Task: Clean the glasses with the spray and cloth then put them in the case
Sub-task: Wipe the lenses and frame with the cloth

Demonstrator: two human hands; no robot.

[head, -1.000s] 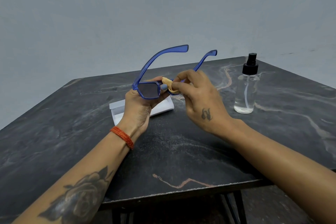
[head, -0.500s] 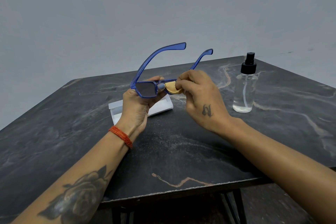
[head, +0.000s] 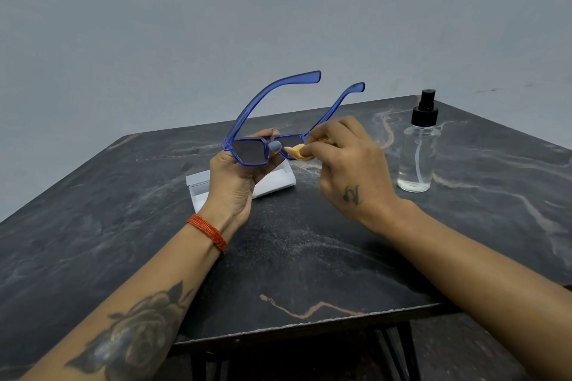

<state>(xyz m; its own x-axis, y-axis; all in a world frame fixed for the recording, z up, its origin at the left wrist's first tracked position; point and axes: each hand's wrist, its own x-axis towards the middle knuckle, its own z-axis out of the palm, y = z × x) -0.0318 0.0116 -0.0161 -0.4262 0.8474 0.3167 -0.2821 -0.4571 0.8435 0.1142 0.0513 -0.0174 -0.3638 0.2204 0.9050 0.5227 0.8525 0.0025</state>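
Observation:
Blue-framed glasses (head: 250,150) with dark lenses are held up over the table, arms unfolded and pointing away from me. My left hand (head: 235,182) grips the frame at the bridge, thumb on the front. My right hand (head: 349,170) pinches a small tan cloth (head: 297,152) against the right lens, which the cloth and fingers mostly hide. A clear spray bottle (head: 418,158) with a black pump top stands upright to the right, apart from both hands. The white case (head: 272,182) lies open on the table behind my left hand, partly hidden.
The dark marbled table (head: 309,257) ends in a front edge close to me, with black legs below. A plain grey wall stands behind it. An orange thread band circles my left wrist.
The cloth in my right hand has shifted a little over the right lens, and my right fingers have moved slightly rightwards. The glasses stay in my left hand.

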